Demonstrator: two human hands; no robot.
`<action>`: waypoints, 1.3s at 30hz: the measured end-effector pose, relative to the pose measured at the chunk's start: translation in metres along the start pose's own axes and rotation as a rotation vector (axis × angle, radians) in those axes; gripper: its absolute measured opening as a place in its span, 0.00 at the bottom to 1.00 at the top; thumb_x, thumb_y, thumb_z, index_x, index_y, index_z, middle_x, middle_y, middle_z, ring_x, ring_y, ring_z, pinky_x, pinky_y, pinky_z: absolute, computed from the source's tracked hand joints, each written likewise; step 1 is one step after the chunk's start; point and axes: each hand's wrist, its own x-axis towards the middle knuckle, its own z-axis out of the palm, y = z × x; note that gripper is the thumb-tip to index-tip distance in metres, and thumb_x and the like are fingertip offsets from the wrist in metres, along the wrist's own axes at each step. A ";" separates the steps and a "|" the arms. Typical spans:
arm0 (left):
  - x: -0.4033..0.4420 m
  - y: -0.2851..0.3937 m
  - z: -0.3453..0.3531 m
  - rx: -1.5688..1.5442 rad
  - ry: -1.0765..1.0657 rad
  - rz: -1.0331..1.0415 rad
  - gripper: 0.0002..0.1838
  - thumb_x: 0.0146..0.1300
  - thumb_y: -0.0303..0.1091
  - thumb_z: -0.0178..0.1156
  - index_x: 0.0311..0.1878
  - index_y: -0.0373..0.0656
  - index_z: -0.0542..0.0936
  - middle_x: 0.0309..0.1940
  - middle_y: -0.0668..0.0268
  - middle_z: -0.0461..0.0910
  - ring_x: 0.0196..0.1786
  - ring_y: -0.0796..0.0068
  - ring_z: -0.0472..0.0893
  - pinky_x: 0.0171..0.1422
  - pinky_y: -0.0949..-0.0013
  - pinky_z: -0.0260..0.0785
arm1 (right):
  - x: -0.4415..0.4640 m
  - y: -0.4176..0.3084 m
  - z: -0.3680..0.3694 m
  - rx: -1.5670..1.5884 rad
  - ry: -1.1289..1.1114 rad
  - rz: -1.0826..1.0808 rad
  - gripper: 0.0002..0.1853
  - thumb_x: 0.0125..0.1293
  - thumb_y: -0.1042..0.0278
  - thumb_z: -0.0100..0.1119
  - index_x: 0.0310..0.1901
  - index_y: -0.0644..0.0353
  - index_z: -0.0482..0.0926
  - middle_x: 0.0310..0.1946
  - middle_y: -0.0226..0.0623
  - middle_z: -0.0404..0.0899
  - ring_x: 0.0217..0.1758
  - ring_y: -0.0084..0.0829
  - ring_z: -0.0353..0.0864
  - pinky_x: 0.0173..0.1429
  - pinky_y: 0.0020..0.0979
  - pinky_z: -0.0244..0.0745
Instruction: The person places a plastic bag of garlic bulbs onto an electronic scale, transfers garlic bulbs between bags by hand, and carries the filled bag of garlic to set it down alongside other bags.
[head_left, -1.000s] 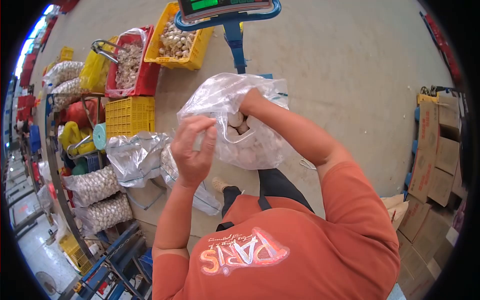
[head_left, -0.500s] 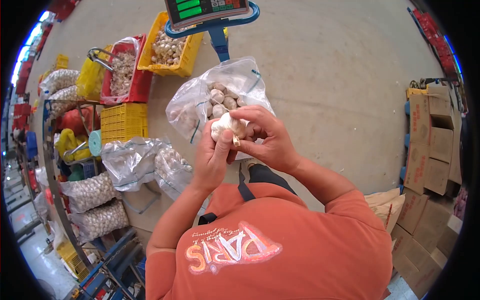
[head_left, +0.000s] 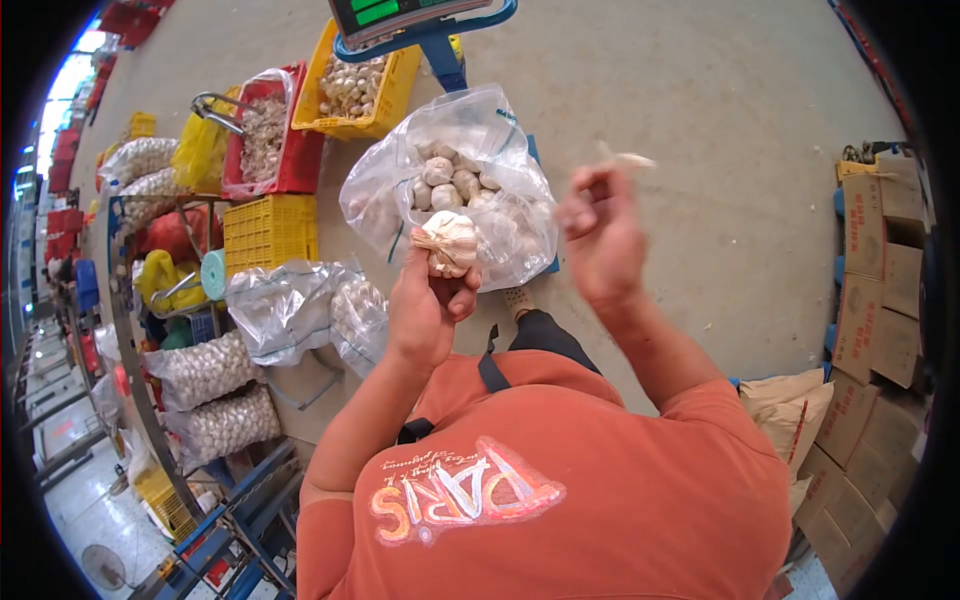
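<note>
My left hand (head_left: 425, 310) holds a white garlic bulb (head_left: 452, 246) between thumb and fingers, in front of an open clear plastic bag (head_left: 515, 235). Inside the bag lie several garlic bulbs (head_left: 450, 180). Off to the right of the bag, my right hand (head_left: 605, 235) is raised and blurred, its fingers curled. A thin pale scrap (head_left: 630, 158), like a strip of skin, is just above those fingertips; whether they still touch it is unclear.
A scale display on a blue post (head_left: 440, 60) stands behind the bag. Yellow (head_left: 385, 115) and red (head_left: 302, 150) crates hold garlic at the left, near filled bags (head_left: 205, 372). Flattened cardboard boxes (head_left: 858, 320) stand at the right, beside a paper sack (head_left: 790, 410).
Both hands were together on the bulb half a second ago. My right hand has since moved away to the right, while my left keeps the bulb. A pale scrap now shows near my right fingertips.
</note>
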 end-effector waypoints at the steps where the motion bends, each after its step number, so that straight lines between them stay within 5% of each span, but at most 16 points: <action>1: -0.001 -0.001 -0.002 -0.008 -0.035 -0.001 0.25 0.70 0.58 0.37 0.43 0.45 0.73 0.22 0.67 0.73 0.16 0.83 0.62 0.19 0.79 0.51 | 0.002 -0.011 -0.003 0.096 0.054 -0.046 0.16 0.72 0.53 0.42 0.44 0.57 0.73 0.31 0.25 0.70 0.24 0.14 0.61 0.32 0.18 0.62; 2: -0.001 -0.003 -0.003 -0.011 -0.031 -0.003 0.25 0.70 0.58 0.37 0.43 0.45 0.73 0.22 0.67 0.73 0.16 0.83 0.62 0.19 0.79 0.51 | 0.001 -0.012 -0.004 0.093 0.056 -0.040 0.16 0.72 0.53 0.42 0.44 0.57 0.73 0.31 0.25 0.70 0.24 0.14 0.61 0.32 0.18 0.62; 4: 0.001 -0.007 -0.002 0.065 -0.067 -0.098 0.26 0.70 0.59 0.36 0.42 0.45 0.73 0.22 0.68 0.73 0.16 0.84 0.62 0.19 0.80 0.51 | -0.003 -0.015 -0.009 -0.659 -0.083 0.004 0.20 0.72 0.50 0.39 0.51 0.57 0.71 0.35 0.28 0.72 0.27 0.16 0.61 0.34 0.20 0.60; 7: 0.001 -0.012 0.007 0.329 -0.071 -0.119 0.27 0.71 0.59 0.34 0.42 0.44 0.73 0.22 0.69 0.72 0.18 0.85 0.62 0.20 0.80 0.53 | -0.025 0.009 -0.006 -0.899 -0.462 0.291 0.19 0.70 0.52 0.47 0.52 0.58 0.70 0.39 0.29 0.73 0.30 0.15 0.65 0.34 0.20 0.62; 9: 0.000 -0.018 0.011 0.413 -0.043 -0.057 0.28 0.71 0.59 0.32 0.43 0.44 0.72 0.22 0.70 0.72 0.19 0.86 0.63 0.21 0.81 0.53 | -0.032 0.015 -0.003 -0.654 -0.409 0.532 0.18 0.68 0.52 0.51 0.50 0.58 0.71 0.36 0.27 0.73 0.29 0.15 0.66 0.32 0.21 0.63; 10: -0.001 -0.020 0.010 0.496 -0.001 0.007 0.29 0.71 0.60 0.30 0.45 0.44 0.71 0.23 0.70 0.71 0.21 0.87 0.64 0.21 0.82 0.53 | -0.031 0.024 -0.008 -0.639 -0.384 0.465 0.18 0.68 0.52 0.51 0.47 0.59 0.71 0.27 0.25 0.73 0.24 0.14 0.65 0.27 0.19 0.61; 13: 0.001 -0.027 0.008 0.529 -0.002 0.159 0.22 0.71 0.50 0.42 0.55 0.41 0.65 0.30 0.68 0.75 0.27 0.85 0.70 0.29 0.80 0.61 | -0.030 0.028 -0.015 -0.345 -0.239 0.609 0.17 0.69 0.53 0.51 0.46 0.59 0.72 0.26 0.25 0.72 0.23 0.14 0.65 0.27 0.19 0.61; 15: 0.001 -0.030 0.015 0.599 0.013 0.372 0.23 0.68 0.39 0.53 0.61 0.38 0.62 0.36 0.64 0.78 0.33 0.81 0.73 0.35 0.77 0.66 | -0.026 0.021 -0.016 -0.410 -0.290 0.596 0.15 0.69 0.54 0.50 0.43 0.59 0.73 0.25 0.25 0.72 0.23 0.15 0.67 0.28 0.19 0.63; 18: 0.008 -0.027 0.009 0.951 0.059 0.577 0.23 0.69 0.41 0.50 0.61 0.38 0.62 0.33 0.65 0.77 0.32 0.82 0.73 0.34 0.76 0.66 | -0.022 0.017 -0.012 -0.451 -0.326 0.610 0.15 0.68 0.55 0.51 0.43 0.60 0.75 0.27 0.26 0.74 0.24 0.14 0.69 0.31 0.19 0.67; 28: 0.012 -0.009 0.011 0.850 -0.064 0.328 0.20 0.72 0.43 0.41 0.58 0.39 0.69 0.26 0.75 0.69 0.24 0.89 0.64 0.25 0.82 0.56 | -0.006 0.007 -0.004 -0.428 -0.351 0.687 0.21 0.70 0.57 0.48 0.59 0.59 0.68 0.35 0.29 0.76 0.33 0.17 0.74 0.38 0.22 0.73; 34: 0.029 0.006 -0.012 0.865 0.093 0.432 0.10 0.69 0.32 0.48 0.45 0.37 0.75 0.20 0.74 0.69 0.23 0.88 0.66 0.26 0.80 0.59 | 0.009 0.009 -0.007 -0.476 -0.454 0.677 0.23 0.68 0.57 0.52 0.60 0.60 0.67 0.35 0.30 0.77 0.32 0.18 0.74 0.38 0.22 0.73; 37: 0.034 0.017 -0.014 0.670 0.116 0.430 0.09 0.69 0.32 0.50 0.43 0.37 0.76 0.20 0.75 0.68 0.23 0.88 0.66 0.26 0.81 0.59 | 0.018 0.009 -0.002 -0.529 -0.448 0.599 0.24 0.66 0.58 0.55 0.60 0.60 0.67 0.33 0.30 0.77 0.30 0.18 0.73 0.38 0.22 0.72; 39: 0.033 0.017 -0.003 0.822 0.107 0.598 0.09 0.62 0.28 0.59 0.45 0.39 0.76 0.22 0.74 0.69 0.24 0.87 0.66 0.27 0.81 0.60 | 0.023 0.008 0.001 -0.557 -0.436 0.559 0.25 0.66 0.60 0.56 0.61 0.60 0.66 0.33 0.31 0.77 0.31 0.18 0.74 0.38 0.22 0.72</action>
